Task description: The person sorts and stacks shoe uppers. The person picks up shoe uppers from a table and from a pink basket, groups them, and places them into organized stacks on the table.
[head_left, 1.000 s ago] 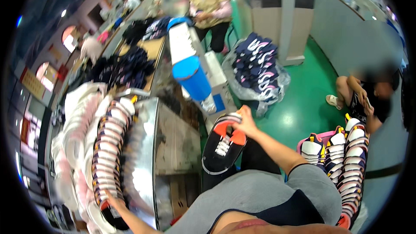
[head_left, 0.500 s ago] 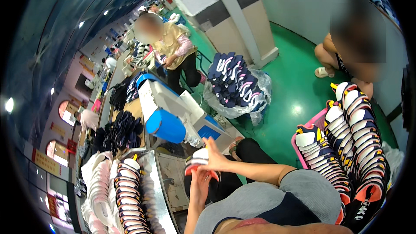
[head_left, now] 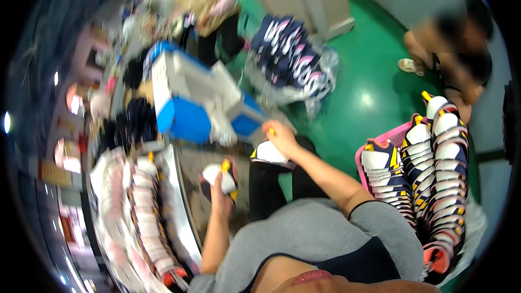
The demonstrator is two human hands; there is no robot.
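The left hand (head_left: 218,195) is closed around a shoe top (head_left: 228,183), white with yellow bits. Near it, the right hand (head_left: 281,140) grips a second shoe top (head_left: 268,153) (that one is over the lap). Left of the left hand runs a long shoe-top row (head_left: 145,201). Right of the right hand, a pink basket (head_left: 398,134) has lots more.

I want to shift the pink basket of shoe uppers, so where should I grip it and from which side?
I'd grip the pink basket by its far-left rim, coming from the green floor beyond it. The rim is exposed there, while stacked shoe uppers fill the inside and hide the near end.
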